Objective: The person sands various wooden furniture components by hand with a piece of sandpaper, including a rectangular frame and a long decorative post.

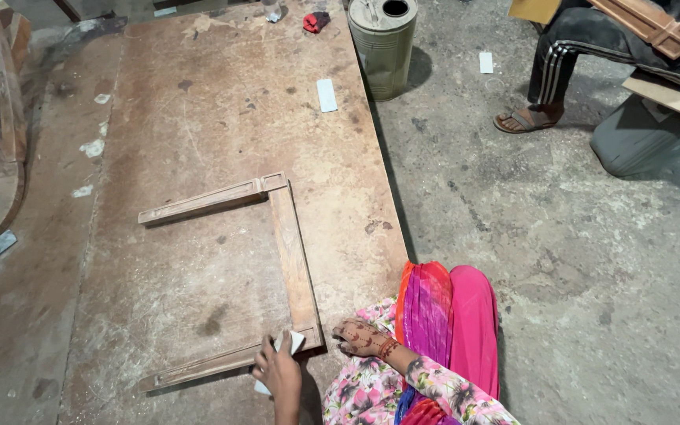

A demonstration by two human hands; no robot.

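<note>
On a worn board laid on a concrete floor, seen from the head camera, lies a three-sided wooden frame, open to the left. The left hand grips a small pale pad, fingers curled around it, pressing it on the frame's near corner. The right hand rests open, fingers spread flat, just beside that corner, holding nothing. Farther off stand a metal can and a seated person's leg.
</note>
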